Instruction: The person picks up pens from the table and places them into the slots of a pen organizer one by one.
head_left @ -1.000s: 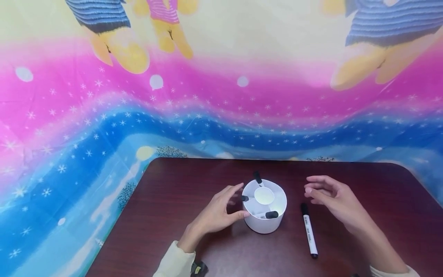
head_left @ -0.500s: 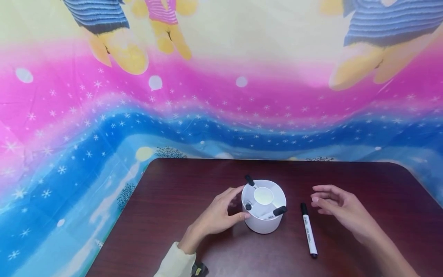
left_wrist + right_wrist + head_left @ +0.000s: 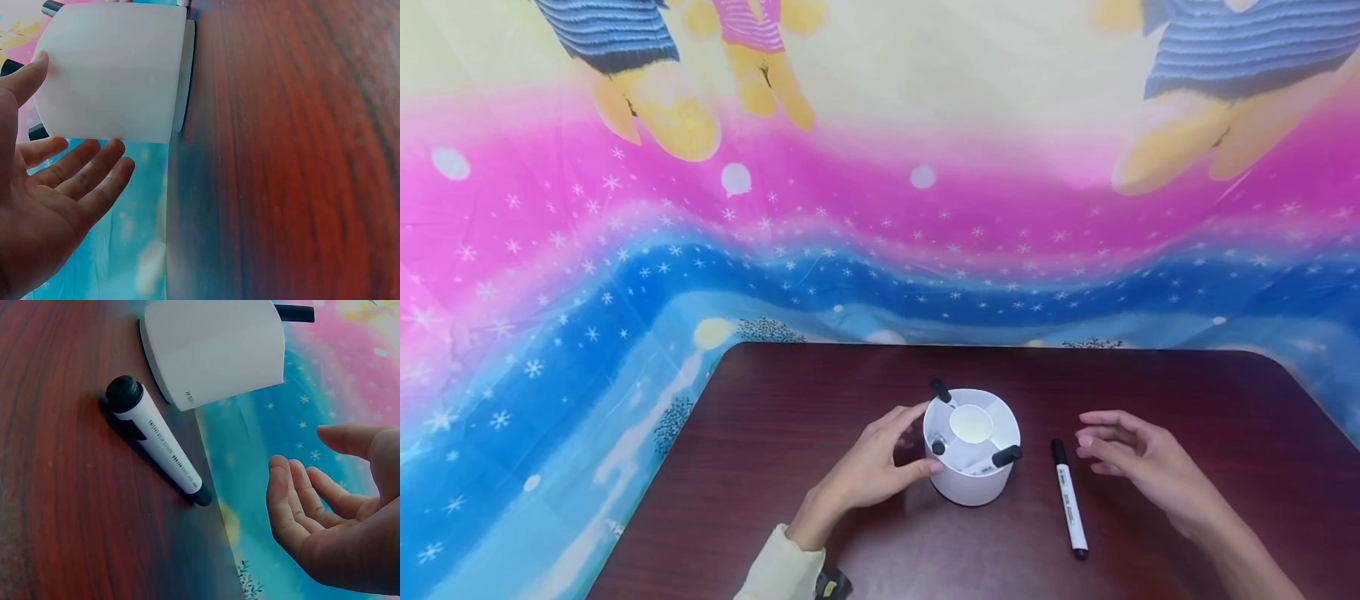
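A round white pen holder [image 3: 972, 490] with a small cup at its centre stands on the table. Three black-capped markers lean in it: one at the back [image 3: 941, 389], one at the left [image 3: 937, 448], one at the front right [image 3: 1007, 456]. My left hand [image 3: 880, 467] touches the holder's left side, thumb at the rim and fingers spread, fairly straight, as the left wrist view [image 3: 62, 194] shows. A white marker [image 3: 1071, 508] with black ends lies to the holder's right. My right hand [image 3: 1138, 454] hovers just right of this marker, fingers loosely bent, nothing in them.
The dark wood table [image 3: 820, 375] has rounded far corners. Behind it hangs a colourful cloth [image 3: 880, 225] with snowflakes and bear figures. A small black object [image 3: 832, 585] shows by the left sleeve [image 3: 782, 571].
The holder has turned counterclockwise with its markers, under my left hand, which stays in place. My right hand has drawn back slightly, right and toward me. The loose marker has not moved.
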`<state>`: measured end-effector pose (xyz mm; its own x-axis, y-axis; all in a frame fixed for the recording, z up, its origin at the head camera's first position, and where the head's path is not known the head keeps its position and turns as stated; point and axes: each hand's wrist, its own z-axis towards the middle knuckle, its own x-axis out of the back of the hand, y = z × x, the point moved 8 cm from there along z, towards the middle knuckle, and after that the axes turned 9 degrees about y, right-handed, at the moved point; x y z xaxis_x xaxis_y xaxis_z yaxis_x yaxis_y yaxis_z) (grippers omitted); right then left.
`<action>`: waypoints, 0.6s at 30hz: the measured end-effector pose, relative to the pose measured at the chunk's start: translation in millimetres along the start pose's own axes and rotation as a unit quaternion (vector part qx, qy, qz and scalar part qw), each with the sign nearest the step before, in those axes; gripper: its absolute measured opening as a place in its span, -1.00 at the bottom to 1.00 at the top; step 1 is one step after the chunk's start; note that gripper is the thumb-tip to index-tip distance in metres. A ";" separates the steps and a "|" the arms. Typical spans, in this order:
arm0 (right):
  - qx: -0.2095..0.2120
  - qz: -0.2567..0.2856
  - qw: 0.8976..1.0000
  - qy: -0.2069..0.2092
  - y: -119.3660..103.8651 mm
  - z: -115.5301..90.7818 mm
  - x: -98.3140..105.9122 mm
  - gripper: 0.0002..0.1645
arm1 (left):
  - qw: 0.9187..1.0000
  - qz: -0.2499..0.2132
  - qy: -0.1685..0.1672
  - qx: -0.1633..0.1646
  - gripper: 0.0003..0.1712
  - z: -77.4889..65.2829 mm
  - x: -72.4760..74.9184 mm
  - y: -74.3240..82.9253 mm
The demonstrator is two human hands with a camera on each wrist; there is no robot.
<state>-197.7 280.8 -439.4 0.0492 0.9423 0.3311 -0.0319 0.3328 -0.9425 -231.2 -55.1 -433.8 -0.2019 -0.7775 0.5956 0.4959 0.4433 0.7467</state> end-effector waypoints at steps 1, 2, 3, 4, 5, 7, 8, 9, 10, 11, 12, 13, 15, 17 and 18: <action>-0.004 -0.002 1.000 -0.001 1.2 -0.2 -0.1 -0.53 | 1.000 0.000 -0.001 0.001 -0.07 0.0 0.0 -0.2; -0.009 -0.004 1.000 -0.002 2.5 -0.2 -0.2 -0.50 | 1.000 0.001 -0.001 0.002 -0.07 0.1 0.0 -0.4; -0.013 -0.005 1.000 -0.003 3.9 -0.4 -0.4 -0.48 | 1.000 0.000 -0.002 0.003 -0.07 0.1 -0.1 -0.5; -0.018 -0.006 1.000 -0.004 5.4 -0.6 -0.6 -0.45 | 1.000 -0.001 -0.003 0.006 -0.07 0.0 -0.1 -0.9; -0.023 -0.006 1.000 -0.006 6.8 -0.9 -0.9 -0.43 | 1.000 -0.002 -0.003 0.007 -0.07 0.0 -0.1 -1.1; -0.034 -0.005 0.999 -0.009 9.9 -1.4 -1.8 -0.40 | 1.000 -0.003 -0.004 0.010 -0.08 0.1 -0.3 -2.0; -0.039 -0.003 0.999 -0.011 11.3 -1.8 -2.4 -0.38 | 1.000 -0.005 -0.005 0.011 -0.08 0.1 -0.4 -2.3; -0.044 -0.002 0.999 -0.012 12.9 -2.2 -3.1 -0.37 | 1.000 -0.006 -0.005 0.010 -0.08 0.1 -0.6 -2.5; -0.049 0.000 0.999 -0.014 14.4 -2.6 -3.8 -0.36 | 1.000 -0.006 -0.005 0.010 -0.08 0.1 -0.7 -2.7; -0.055 0.000 0.998 -0.016 16.1 -3.0 -4.5 -0.35 | 1.000 -0.007 -0.006 0.009 -0.08 0.1 -0.7 -2.8; -0.061 0.000 0.998 -0.017 17.8 -3.3 -5.2 -0.34 | 1.000 -0.007 -0.007 0.010 -0.08 0.1 -0.8 -3.0; -0.067 -0.001 0.998 -0.018 19.6 -3.8 -5.8 -0.32 | 1.000 -0.007 -0.007 0.010 -0.08 0.0 -0.9 -3.1; -0.080 -0.007 0.997 -0.022 23.4 -4.5 -6.7 -0.29 | 1.000 -0.006 -0.007 0.009 -0.07 -0.1 -1.0 -3.4; -0.092 -0.016 0.995 -0.027 27.1 -5.1 -7.5 -0.27 | 1.000 -0.006 -0.007 0.012 -0.07 0.0 -1.0 -3.9; -0.098 -0.019 0.995 -0.030 28.8 -5.3 -7.8 -0.25 | 1.000 -0.006 -0.007 0.014 -0.07 -0.1 -1.0 -4.2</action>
<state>-193.7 282.8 -469.4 -0.0136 0.9314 0.3637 0.1638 0.3609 -0.9181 -233.0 -56.2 -437.6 -0.2188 -0.7764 0.5910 0.4705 0.4467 0.7610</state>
